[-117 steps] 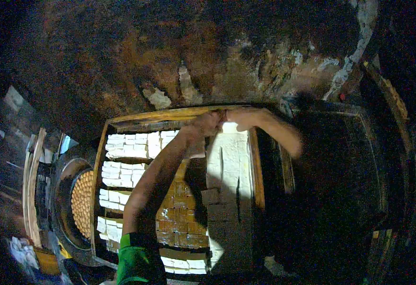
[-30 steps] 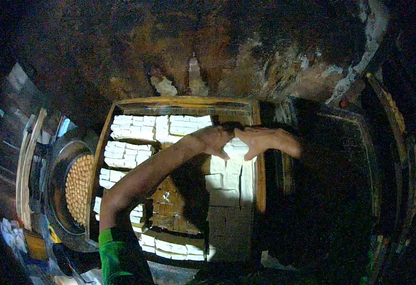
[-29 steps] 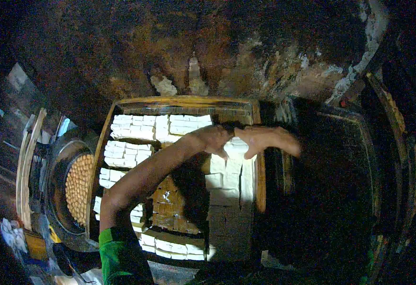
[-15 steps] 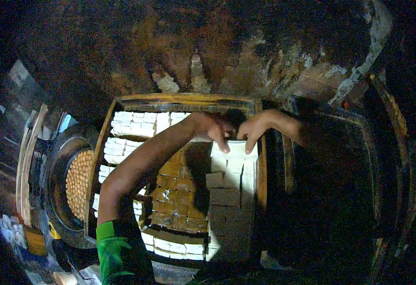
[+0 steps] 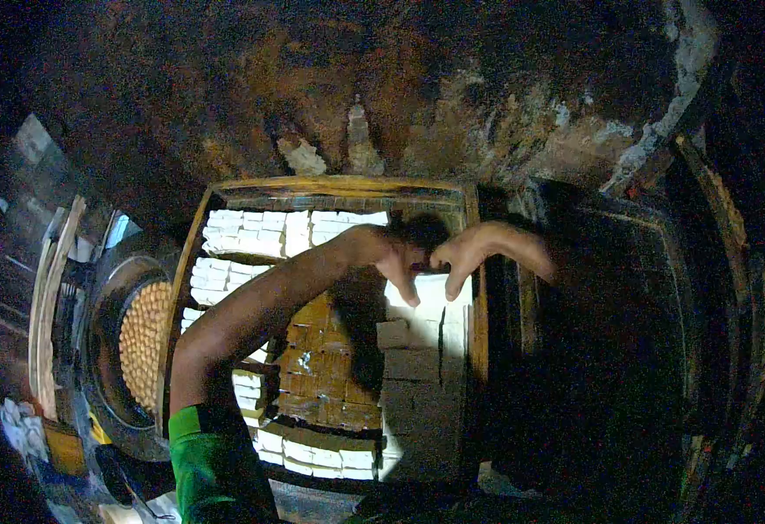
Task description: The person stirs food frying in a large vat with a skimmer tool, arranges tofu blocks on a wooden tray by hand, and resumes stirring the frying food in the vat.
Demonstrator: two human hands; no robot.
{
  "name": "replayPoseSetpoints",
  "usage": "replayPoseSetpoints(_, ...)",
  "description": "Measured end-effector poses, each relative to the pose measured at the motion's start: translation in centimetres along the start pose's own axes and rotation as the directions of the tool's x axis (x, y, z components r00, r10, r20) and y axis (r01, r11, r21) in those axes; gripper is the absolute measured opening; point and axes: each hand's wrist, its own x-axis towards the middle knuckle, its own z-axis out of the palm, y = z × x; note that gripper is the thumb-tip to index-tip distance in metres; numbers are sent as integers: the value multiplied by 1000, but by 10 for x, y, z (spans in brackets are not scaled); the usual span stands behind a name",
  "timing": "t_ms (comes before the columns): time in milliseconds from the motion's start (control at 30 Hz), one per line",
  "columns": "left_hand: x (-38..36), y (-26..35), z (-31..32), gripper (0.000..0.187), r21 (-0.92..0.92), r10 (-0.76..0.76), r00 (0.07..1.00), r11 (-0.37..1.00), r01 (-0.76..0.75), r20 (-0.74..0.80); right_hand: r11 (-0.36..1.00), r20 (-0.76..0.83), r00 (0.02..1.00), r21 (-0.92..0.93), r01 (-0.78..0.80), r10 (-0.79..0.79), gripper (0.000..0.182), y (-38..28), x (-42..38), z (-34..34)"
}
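Note:
A wooden-framed tray (image 5: 339,184) holds rows of white blocks (image 5: 251,234) around brown blocks (image 5: 312,371) in its middle. At its upper right, my left hand (image 5: 400,266) and my right hand (image 5: 459,260) face each other, thumbs pointing down onto a white block (image 5: 430,293). Both hands are closed round the far side of this block, with the other fingers mostly hidden in shadow. More blocks (image 5: 410,384) run below it down the right side, largely in shadow.
A round dark pan (image 5: 103,349) of small round tan pieces (image 5: 144,345) stands left of the tray. Wooden strips (image 5: 50,306) lie farther left. A dark frame (image 5: 662,223) is at the right, and a stained wall (image 5: 312,87) rises behind.
Both hands have moved slightly down toward me along with the white block between them, which now covers part of the blocks below.

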Motion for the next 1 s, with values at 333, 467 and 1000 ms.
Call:
replayPoseSetpoints(333, -14, 14, 27, 84, -24, 309, 908, 944, -328, -284, 986, -102, 981, -26, 165, -167, 85, 1, -8, 29)
replayPoseSetpoints(467, -18, 16, 28, 86, 14, 357, 851, 924, -381, -386, 990, -196, 971, 0, 141, -138, 93, -6, -20, 28)
replayPoseSetpoints(1000, 11, -4, 50, 80, -207, 272, 896, 910, -358, -352, 995, -24, 995, -36, 93, -94, 92, -9, -5, 11)
